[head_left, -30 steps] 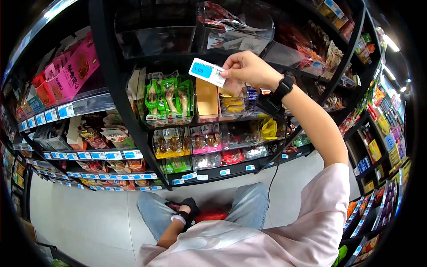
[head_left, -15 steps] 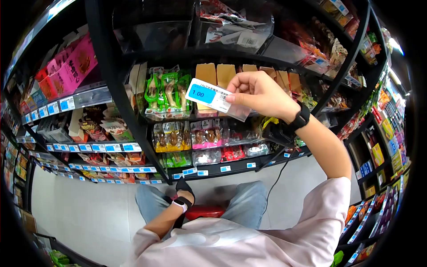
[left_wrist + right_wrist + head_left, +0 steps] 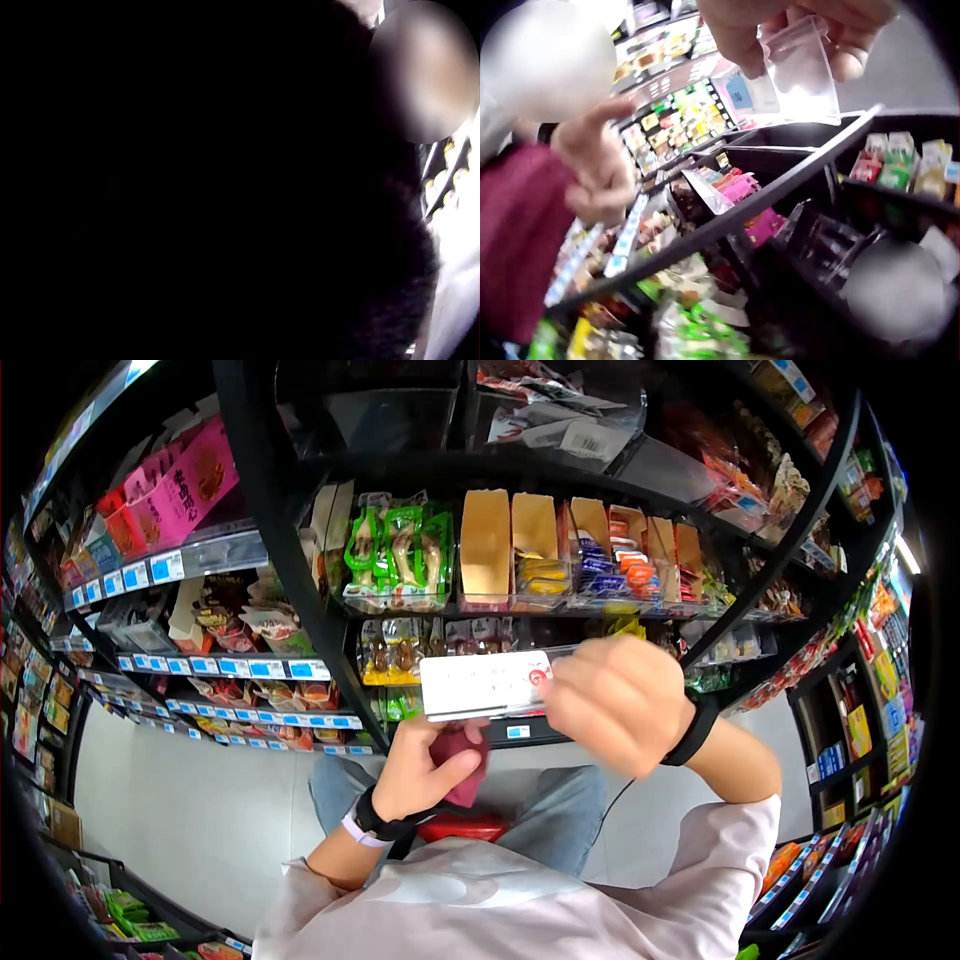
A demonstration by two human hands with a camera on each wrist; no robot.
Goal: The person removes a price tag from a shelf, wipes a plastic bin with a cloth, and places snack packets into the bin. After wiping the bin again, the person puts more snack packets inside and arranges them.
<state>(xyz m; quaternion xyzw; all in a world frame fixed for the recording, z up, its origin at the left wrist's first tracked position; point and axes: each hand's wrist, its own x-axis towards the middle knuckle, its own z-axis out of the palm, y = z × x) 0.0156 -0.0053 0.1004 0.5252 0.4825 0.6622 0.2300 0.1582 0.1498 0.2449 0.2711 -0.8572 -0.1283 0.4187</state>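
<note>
Left wrist view almost all black. Right hand [image 3: 620, 705] motion-blurred mid-frame; price tag [image 3: 485, 685] print illegible. Right wrist view cuts that hand at top edge.

The card [image 3: 485, 685] is showing white with red print in the head view and a blue patch in the right wrist view. Just below the card, the cloth [image 3: 462, 765] is showing maroon. Above the card, green packs [image 3: 400, 555] and tan cartons [image 3: 487, 545] are filling the black shelf [image 3: 292, 590]. Left of the card, labels [image 3: 255, 668] are showing blue and white. Below it, a red stool [image 3: 462, 827] is peeking between blue jeans [image 3: 570, 815].
</note>
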